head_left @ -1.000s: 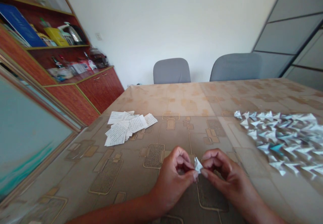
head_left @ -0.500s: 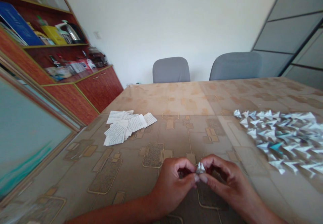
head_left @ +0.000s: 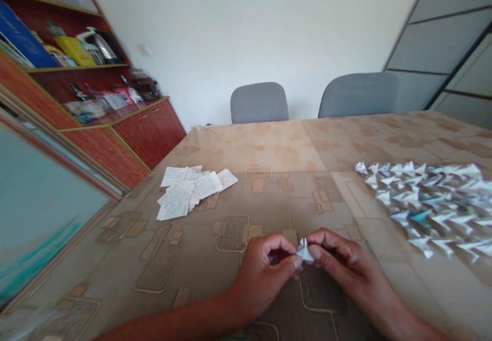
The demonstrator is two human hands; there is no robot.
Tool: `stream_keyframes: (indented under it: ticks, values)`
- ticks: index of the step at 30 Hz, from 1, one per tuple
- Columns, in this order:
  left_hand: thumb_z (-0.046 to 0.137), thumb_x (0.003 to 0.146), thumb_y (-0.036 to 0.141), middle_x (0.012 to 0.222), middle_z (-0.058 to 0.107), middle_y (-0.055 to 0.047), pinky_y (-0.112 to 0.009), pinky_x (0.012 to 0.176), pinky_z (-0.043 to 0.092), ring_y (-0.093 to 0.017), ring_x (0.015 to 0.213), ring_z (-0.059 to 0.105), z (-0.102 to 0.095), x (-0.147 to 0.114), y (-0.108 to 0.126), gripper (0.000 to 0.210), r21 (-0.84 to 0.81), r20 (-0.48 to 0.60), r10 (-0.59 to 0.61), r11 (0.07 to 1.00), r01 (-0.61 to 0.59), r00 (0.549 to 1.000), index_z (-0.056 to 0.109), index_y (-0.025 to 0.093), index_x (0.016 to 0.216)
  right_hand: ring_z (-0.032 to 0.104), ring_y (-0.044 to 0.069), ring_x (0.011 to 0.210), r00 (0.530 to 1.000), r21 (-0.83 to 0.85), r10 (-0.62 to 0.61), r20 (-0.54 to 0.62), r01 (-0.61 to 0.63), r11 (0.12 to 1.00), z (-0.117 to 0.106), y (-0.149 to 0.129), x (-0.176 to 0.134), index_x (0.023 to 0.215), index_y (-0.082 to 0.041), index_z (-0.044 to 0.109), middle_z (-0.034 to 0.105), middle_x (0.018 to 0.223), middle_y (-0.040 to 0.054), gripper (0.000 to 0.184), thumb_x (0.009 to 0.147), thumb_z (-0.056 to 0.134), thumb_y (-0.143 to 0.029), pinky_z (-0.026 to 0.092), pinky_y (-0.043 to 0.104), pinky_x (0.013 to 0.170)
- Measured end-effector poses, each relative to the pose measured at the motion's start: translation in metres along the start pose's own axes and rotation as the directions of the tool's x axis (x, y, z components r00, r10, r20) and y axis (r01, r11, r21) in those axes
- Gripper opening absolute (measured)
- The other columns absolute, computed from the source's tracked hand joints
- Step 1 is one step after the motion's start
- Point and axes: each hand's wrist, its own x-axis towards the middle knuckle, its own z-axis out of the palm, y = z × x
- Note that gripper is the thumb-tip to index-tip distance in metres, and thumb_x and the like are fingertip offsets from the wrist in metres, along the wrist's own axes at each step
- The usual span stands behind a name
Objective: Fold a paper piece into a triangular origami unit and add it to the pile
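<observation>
The left hand [head_left: 257, 266] pinches the left edge of a small folded paper piece [head_left: 304, 251] between thumb and forefinger, its other fingers curled in behind; the right hand [head_left: 353, 269] closes on the right edge in the same way, thumb in front, with the palm hollow and its farther fingertips hidden. The piece sits low in the frame, right of centre, between the two thumbs, with two narrow points standing up from a wider base. The step in hand looks like shaping or opening its folds, and the next move seems to call for light, even fingertip pressure so that the thin paper does not crush. Below them spreads the patterned surface [head_left: 269, 202]. Left of centre lies a loose, overlapping pile of printed paper slips [head_left: 184, 192], well apart from the hands. At the right of the frame stand rows of folded pieces [head_left: 430, 197], pale apart from a teal one [head_left: 421, 217]. Beyond, two grey chairs [head_left: 259, 102] face the far edge, and a reddish cabinet [head_left: 149, 133] fills the upper left
</observation>
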Motion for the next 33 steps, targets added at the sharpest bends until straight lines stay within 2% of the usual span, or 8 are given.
stream_keyframes:
  ticks: [4,8,12,16,19,27,30,33]
  values:
    - [0.063,0.075,0.026,0.059,0.058,0.0,-0.024,0.058,0.041,-0.013,0.057,0.054,-0.0024,-0.0004,0.0017,0.015,0.078,0.009,0.008,0.997,-0.008,1.0,0.058,0.015,0.067,0.059,0.014,0.071,0.998,0.027,0.01,0.061,-0.012,1.0,0.001,0.003,-0.0026,0.084,-0.019,0.063,0.065,0.076,-0.0001,0.017,0.089,0.061,-0.035,0.047,0.023,0.066]
    - [0.062,0.075,0.022,0.058,0.052,0.003,-0.023,0.058,0.035,-0.011,0.058,0.047,-0.0024,-0.0018,0.003,0.013,0.252,-0.002,0.105,0.963,-0.101,0.995,0.057,0.016,0.064,0.052,0.014,0.066,0.998,-0.045,0.033,0.047,-0.031,0.998,0.0008,0.0026,-0.0039,0.08,-0.019,0.061,0.058,0.07,-0.001,0.024,0.091,0.058,-0.039,0.042,0.023,0.06]
    - [0.061,0.076,0.021,0.058,0.049,0.004,-0.023,0.057,0.034,-0.011,0.058,0.045,-0.0011,-0.002,0.002,0.013,0.276,0.022,0.117,0.954,-0.119,0.993,0.056,0.016,0.064,0.049,0.014,0.066,0.996,-0.063,0.028,0.081,-0.023,0.998,0.0011,-0.0009,-0.0022,0.079,-0.02,0.057,0.053,0.069,-0.002,0.022,0.092,0.055,-0.038,0.04,0.022,0.06]
    - [0.061,0.075,0.02,0.057,0.048,0.004,-0.023,0.056,0.033,-0.011,0.057,0.044,0.0002,-0.0018,0.0003,0.012,0.293,0.031,0.108,0.949,-0.112,0.994,0.057,0.016,0.063,0.049,0.014,0.066,0.999,-0.084,-0.001,0.052,0.005,0.996,0.0011,-0.0002,-0.0016,0.077,-0.019,0.055,0.052,0.069,-0.0019,0.023,0.092,0.054,-0.036,0.039,0.023,0.06]
    - [0.061,0.075,0.021,0.056,0.05,0.004,-0.023,0.055,0.034,-0.011,0.056,0.047,0.0,0.0,-0.0013,0.012,0.266,0.028,0.078,0.96,-0.083,0.997,0.059,0.016,0.064,0.048,0.013,0.065,1.0,-0.082,-0.004,0.027,0.007,0.997,-0.0002,0.0024,-0.0017,0.075,-0.019,0.054,0.05,0.068,-0.002,0.025,0.093,0.053,-0.037,0.038,0.022,0.059]
    - [0.065,0.074,0.026,0.062,0.061,-0.001,-0.026,0.059,0.043,-0.013,0.058,0.056,-0.003,0.0041,-0.0023,0.014,0.02,0.049,-0.025,1.0,0.024,0.999,0.06,0.014,0.069,0.051,0.013,0.065,1.0,-0.048,0.019,0.011,-0.018,0.999,-0.0044,-0.002,0.0004,0.078,-0.019,0.057,0.051,0.068,-0.0022,0.032,0.096,0.046,-0.043,0.041,0.022,0.059]
    - [0.066,0.074,0.03,0.063,0.062,-0.002,-0.026,0.059,0.044,-0.013,0.057,0.057,-0.0038,0.0028,-0.0017,0.019,-0.036,0.039,-0.024,0.999,0.025,0.999,0.059,0.015,0.067,0.057,0.015,0.072,0.999,-0.027,0.013,0.053,-0.011,1.0,-0.0036,-0.0022,-0.0013,0.085,-0.02,0.062,0.061,0.076,-0.0004,0.023,0.094,0.052,-0.039,0.046,0.023,0.066]
    - [0.066,0.075,0.03,0.06,0.061,-0.001,-0.025,0.058,0.043,-0.013,0.057,0.056,-0.0036,0.0013,-0.0016,0.019,0.007,0.03,-0.008,1.0,0.007,1.0,0.059,0.015,0.067,0.059,0.014,0.07,0.999,-0.037,-0.011,0.047,0.013,0.999,-0.0016,0.0014,-0.0029,0.082,-0.02,0.064,0.064,0.074,-0.0004,0.016,0.09,0.059,-0.033,0.046,0.023,0.065]
